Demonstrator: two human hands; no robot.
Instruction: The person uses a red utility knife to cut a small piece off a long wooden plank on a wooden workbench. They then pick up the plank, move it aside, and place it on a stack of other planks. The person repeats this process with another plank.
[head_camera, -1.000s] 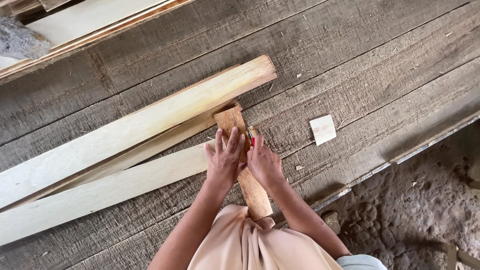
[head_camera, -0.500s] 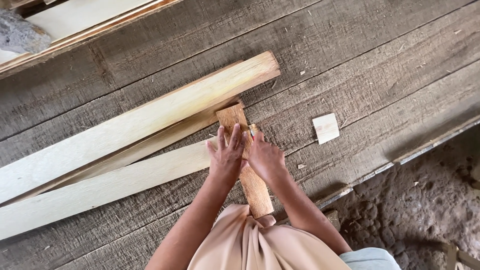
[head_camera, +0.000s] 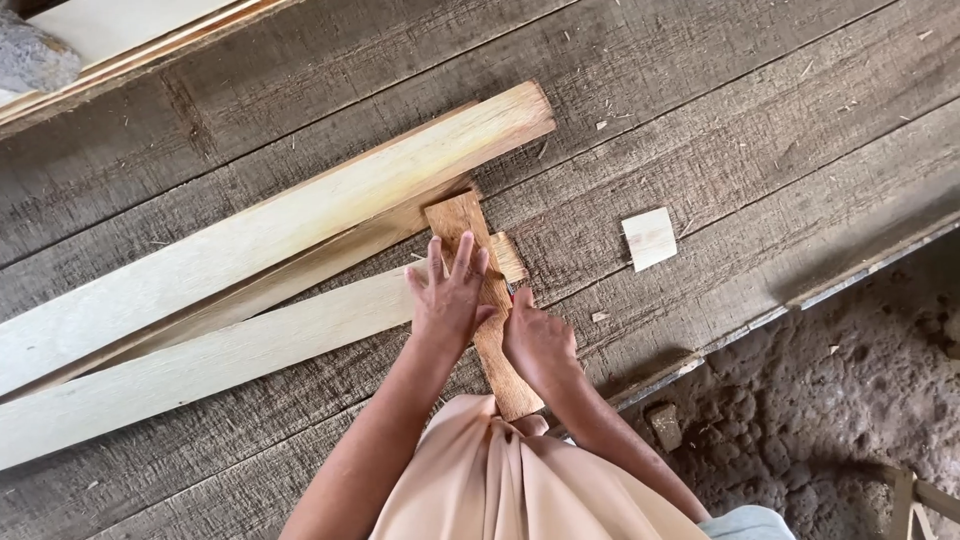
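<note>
On the plank floor: person crouched, both hands down on a short brown wood strip (head_camera: 482, 290)
Left hand (head_camera: 450, 300): open, flat, fingers spread, palm pressing on the short brown wood strip and the end of the lower pale board (head_camera: 215, 365)
Right hand (head_camera: 538, 340): just right of the strip, fingers curled against its right edge; something small and red shows at the fingertips, too small to tell; grip itself cannot be told from this angle
Short brown wood strip: lies roughly lengthwise toward the person, slightly tilted, far end touching the underside edge of the upper pale board (head_camera: 290, 225), near end by the peach cloth (head_camera: 510, 480) at the person's lap
Lower pale board: long, runs from the left edge up toward the hands, its right end under the strip and left palm
Upper pale board: long, wider, slants from left edge to upper centre, cut end free on the floor
Thin darker slat (head_camera: 300, 270): wedged between the two pale boards, touching both
Small square offcut (head_camera: 649, 238): pale, lies alone on the floor, well apart to the right of the hands
Plank floor (head_camera: 720, 110): grey, weathered, rough, scattered chips
Floor edge: lower right, drops to bare dirt ground (head_camera: 850, 380)
Top left: more pale boards (head_camera: 140, 30) stacked along the edge, grey lump in the corner, unclear what
</note>
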